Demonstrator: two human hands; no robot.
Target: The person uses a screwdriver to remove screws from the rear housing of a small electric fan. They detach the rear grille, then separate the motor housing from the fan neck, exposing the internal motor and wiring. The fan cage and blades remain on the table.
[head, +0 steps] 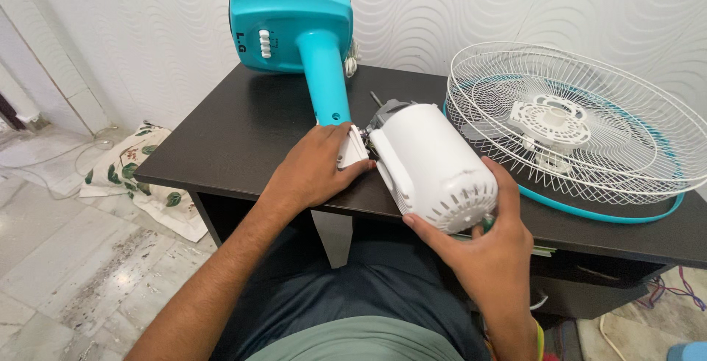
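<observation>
Head view: left hand [313, 173] gripped the white neck joint [353, 147] of the teal fan stand [298, 33]. Right hand [490, 239] cupped the white motor housing [434, 166] at the dark tabletop [243, 129] edge; its grip wrapped the rear. Wire fan guard [574, 122] lay beside.

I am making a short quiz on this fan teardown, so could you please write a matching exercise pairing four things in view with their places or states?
Things:
1. Motor cover
2. Grille
3. Fan base
4. Cushion

Places or states:
A. Lying on the floor left of the desk
B. Tipped against the wall, teal
C. Held from behind by the right hand
D. Lying flat on the right of the desk, white wire

Pairs: 1-C, 2-D, 3-B, 4-A
</observation>
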